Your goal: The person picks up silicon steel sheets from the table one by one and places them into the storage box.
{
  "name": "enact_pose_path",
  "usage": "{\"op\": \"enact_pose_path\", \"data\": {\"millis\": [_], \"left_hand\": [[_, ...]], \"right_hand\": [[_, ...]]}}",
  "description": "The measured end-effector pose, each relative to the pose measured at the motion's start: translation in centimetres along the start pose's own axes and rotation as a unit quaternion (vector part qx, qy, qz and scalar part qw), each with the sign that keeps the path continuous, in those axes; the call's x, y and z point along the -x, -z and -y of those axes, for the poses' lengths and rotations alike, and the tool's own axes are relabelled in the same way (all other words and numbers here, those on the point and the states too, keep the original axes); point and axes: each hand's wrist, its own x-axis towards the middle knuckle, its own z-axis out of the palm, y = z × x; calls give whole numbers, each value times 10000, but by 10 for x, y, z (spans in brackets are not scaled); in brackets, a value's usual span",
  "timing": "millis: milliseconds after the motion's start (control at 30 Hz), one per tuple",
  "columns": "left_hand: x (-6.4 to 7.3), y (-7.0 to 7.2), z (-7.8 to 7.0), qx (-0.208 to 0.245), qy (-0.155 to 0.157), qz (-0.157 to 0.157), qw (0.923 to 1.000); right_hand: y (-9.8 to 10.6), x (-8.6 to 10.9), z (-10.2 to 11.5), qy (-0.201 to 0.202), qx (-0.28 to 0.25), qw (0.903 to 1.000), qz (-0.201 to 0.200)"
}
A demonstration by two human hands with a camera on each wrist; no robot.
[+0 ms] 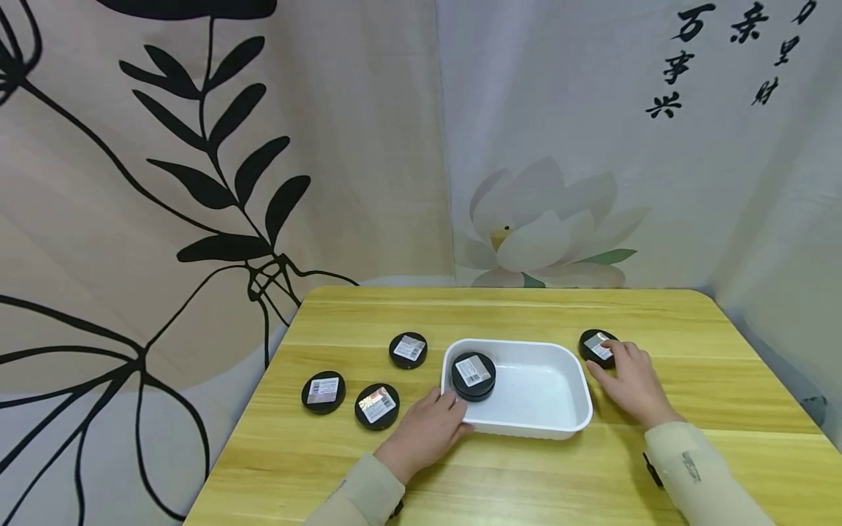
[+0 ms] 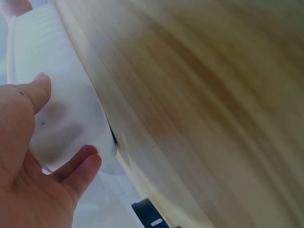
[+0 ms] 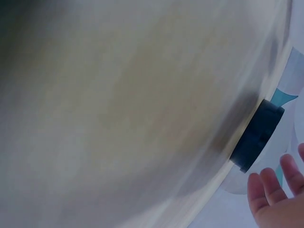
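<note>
A white plastic tray [image 1: 536, 431] stands on the table, and my left hand [image 1: 430, 429] holds it by the near left corner. In the left wrist view, the thumb lies against the tray's long wall [image 2: 57, 109] and the other fingers bend round its end. Inside the tray, at its left end, a flat round black container [image 1: 473, 374] with a white label lies on top of another. On the right, my right hand [image 1: 634, 383] reaches over a similar labelled black container [image 1: 595, 347]. In the right wrist view, its fingers are spread close beside this container [image 3: 258, 135].
Left of the tray, three more black containers lie label up: one at the back [image 1: 408, 350], one at the far left [image 1: 324, 391] and one nearer [image 1: 377, 406]. The wooden table [image 1: 513, 482] ends before a printed curtain [image 1: 368, 146].
</note>
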Motion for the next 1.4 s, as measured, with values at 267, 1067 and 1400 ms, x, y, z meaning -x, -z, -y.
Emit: {"op": "enact_pose_path", "data": {"millis": [267, 1067, 1400], "left_hand": [[0, -2, 1, -39, -50, -30, 10000], [0, 2, 1, 40, -11, -11, 10000], [-2, 1, 0, -12, 24, 73, 10000]], "right_hand": [[-1, -7, -5, -179, 37, 9998, 120], [-1, -27, -15, -753, -23, 9964, 379], [-3, -31, -20, -894, -6, 9943, 573]]}}
